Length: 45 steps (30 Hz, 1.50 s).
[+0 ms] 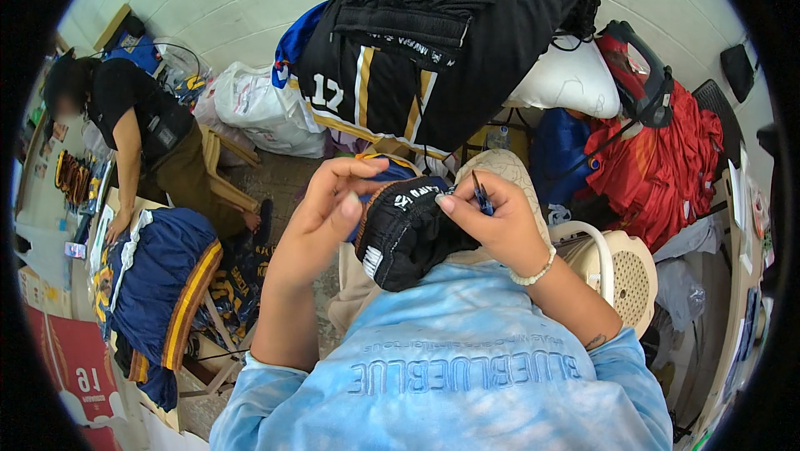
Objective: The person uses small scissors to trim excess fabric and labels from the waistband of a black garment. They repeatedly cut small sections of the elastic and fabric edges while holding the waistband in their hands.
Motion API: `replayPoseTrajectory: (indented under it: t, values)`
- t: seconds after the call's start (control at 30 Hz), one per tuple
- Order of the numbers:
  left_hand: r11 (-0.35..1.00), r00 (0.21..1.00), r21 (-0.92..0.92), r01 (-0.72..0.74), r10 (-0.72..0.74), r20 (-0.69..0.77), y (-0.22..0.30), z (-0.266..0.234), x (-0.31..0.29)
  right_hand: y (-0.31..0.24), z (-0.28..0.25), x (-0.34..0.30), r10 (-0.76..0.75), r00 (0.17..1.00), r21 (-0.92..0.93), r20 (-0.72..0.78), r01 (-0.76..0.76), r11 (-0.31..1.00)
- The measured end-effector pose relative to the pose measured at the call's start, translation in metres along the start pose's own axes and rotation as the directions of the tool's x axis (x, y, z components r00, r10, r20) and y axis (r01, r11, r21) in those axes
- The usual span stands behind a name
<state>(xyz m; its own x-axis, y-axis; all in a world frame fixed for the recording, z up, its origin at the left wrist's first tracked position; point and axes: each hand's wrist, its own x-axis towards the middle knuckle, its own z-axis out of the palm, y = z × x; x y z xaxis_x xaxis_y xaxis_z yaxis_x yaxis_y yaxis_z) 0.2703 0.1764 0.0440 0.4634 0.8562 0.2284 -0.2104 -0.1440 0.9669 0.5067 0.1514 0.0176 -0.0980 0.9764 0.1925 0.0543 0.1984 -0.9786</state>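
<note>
A bunched black garment (404,234) with white lettering is held up between both hands, just above the lap. The left hand (329,201) is curled narrow, its fingertips (350,205) pinched on the fabric's upper left edge. The right hand (500,226) is closed on a small dark blue tool (481,194) — gripped between thumb and forefinger, its tip pointing up just above the cloth. Beyond the fingers a pile of black jerseys (417,59) is heaped; red garments (658,167) lie well to the right.
</note>
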Motion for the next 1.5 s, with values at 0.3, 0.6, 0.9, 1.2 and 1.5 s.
replayPoseTrajectory:
  t: [0.3, 0.6, 0.9, 1.2, 1.5]
  values:
    - [0.736, 0.965, 0.626, -0.258, 0.223, 0.136, 0.012, 0.017, -0.002, -0.005, 0.001, -0.002, 0.006, 1.000, 0.002, -0.020, -0.006, 1.000]
    - [0.818, 0.991, 0.560, -0.130, 0.099, 0.085, 0.008, 0.019, -0.005, -0.009, -0.007, -0.005, -0.027, 0.996, 0.019, -0.081, 0.028, 0.999]
    - [0.977, 0.974, 0.087, 0.195, -0.204, 0.097, -0.008, 0.014, -0.002, -0.009, -0.014, -0.005, -0.048, 0.993, 0.019, -0.107, 0.050, 0.999]
    - [0.966, 0.983, 0.229, 0.120, -0.147, 0.106, -0.011, 0.026, -0.002, -0.009, -0.013, -0.005, -0.050, 0.990, 0.016, -0.134, 0.053, 0.998]
    - [0.944, 0.958, 0.167, 0.286, -0.286, -0.024, -0.008, 0.022, -0.003, -0.007, -0.016, -0.006, -0.060, 0.990, -0.023, -0.127, 0.057, 0.998]
